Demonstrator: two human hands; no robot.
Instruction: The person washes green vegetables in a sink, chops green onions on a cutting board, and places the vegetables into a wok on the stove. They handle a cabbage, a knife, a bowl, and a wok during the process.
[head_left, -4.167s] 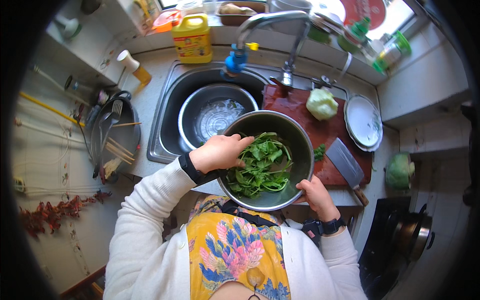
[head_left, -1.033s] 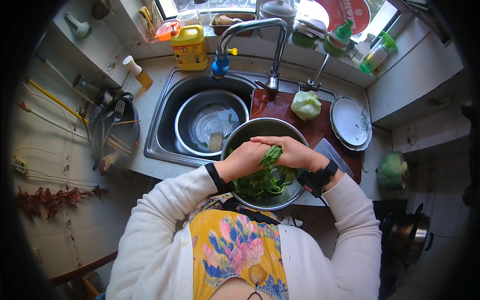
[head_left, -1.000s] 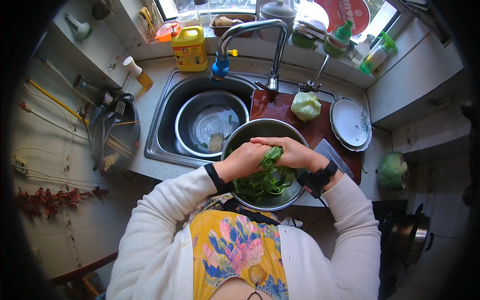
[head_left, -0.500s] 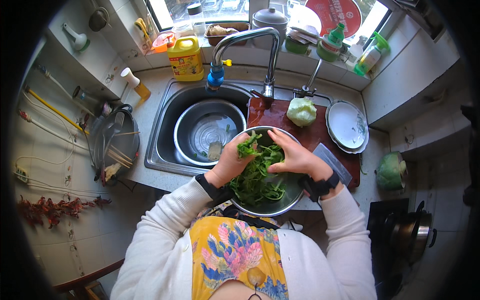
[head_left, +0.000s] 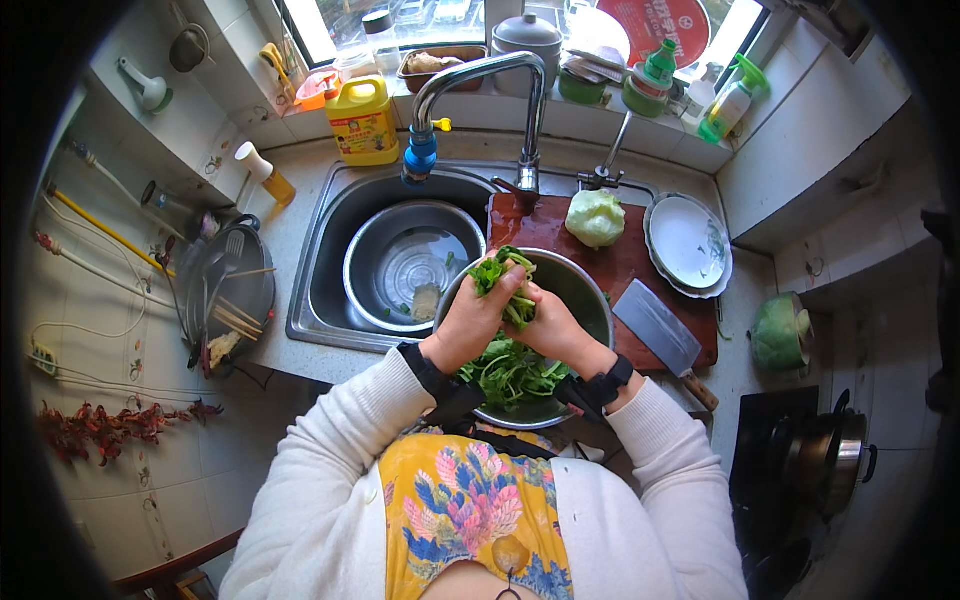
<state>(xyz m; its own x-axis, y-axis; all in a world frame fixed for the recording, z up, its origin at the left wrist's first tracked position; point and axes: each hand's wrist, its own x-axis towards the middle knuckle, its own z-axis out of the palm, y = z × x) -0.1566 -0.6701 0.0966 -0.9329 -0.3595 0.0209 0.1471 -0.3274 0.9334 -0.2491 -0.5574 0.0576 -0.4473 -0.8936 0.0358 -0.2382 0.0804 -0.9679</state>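
Observation:
A bunch of leafy greens [head_left: 497, 274] is gripped above a metal bowl [head_left: 592, 292]. My left hand [head_left: 468, 322] is closed round the leaves, thumb on top. Against the stems on the other side, my right hand [head_left: 552, 328] is closed too, its fingers partly hidden. More loose greens [head_left: 513, 377] lie in the bowl below my wrists. The bowl rests partly over a red-brown cutting board [head_left: 535, 222]. On the board are a pale green cabbage [head_left: 595, 219] and a cleaver [head_left: 657, 325], its wooden handle toward me.
Left of the bowl, a sink [head_left: 315, 290] holds a metal basin [head_left: 352, 262] with water, under a faucet [head_left: 532, 130]. Stacked plates [head_left: 688, 243] stand right of the board. A yellow jug [head_left: 362, 125] is behind the sink; a pan [head_left: 262, 290] with utensils sits far left.
My right hand has moved left and closed on the greens beside my left hand. The cleaver, partly covered by my right arm before, now shows fully.

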